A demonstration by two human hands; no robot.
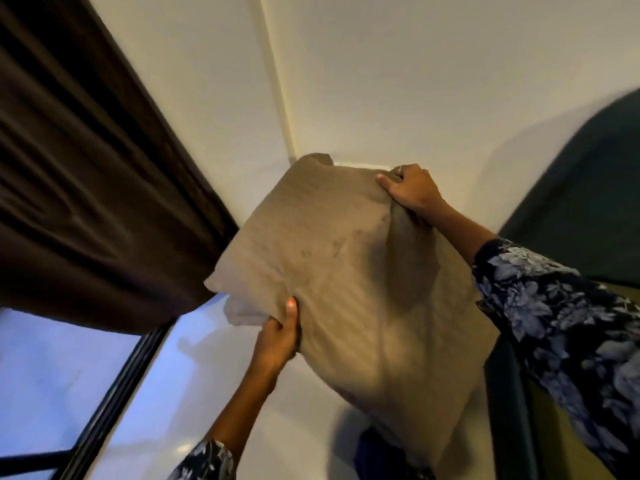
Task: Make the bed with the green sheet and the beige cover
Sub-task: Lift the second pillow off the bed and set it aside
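The left hand (277, 336) is seen low and near the camera, its thumb laid over the front face of the beige cover (349, 271) and its fingers curled behind the lower left edge, so that a fold of cloth is pinched there. The right hand (410, 188) is reached further out and higher, and the cover's upper right corner is gripped in its curled fingers, a ring being visible on one of them.

Between the two grips the cover, plump as though stuffed like a pillow, is held up in the air, clear of any surface. Its long axis is judged to run from the far upper left corner down toward the person's right, where the lower end hangs near the floral sleeve (561, 306). The bulk of it lies ahead of and between the hands, and the left hand is the nearer one.

Beyond it, pale walls (450, 81) are seen meeting in a corner, with a dark brown curtain (86, 168) and a window (52, 375) to the left. Dark green and olive cloth (554, 427), probably the bed, is glimpsed low at the right, though blurred; a swing down and rightward would seem to be called for.
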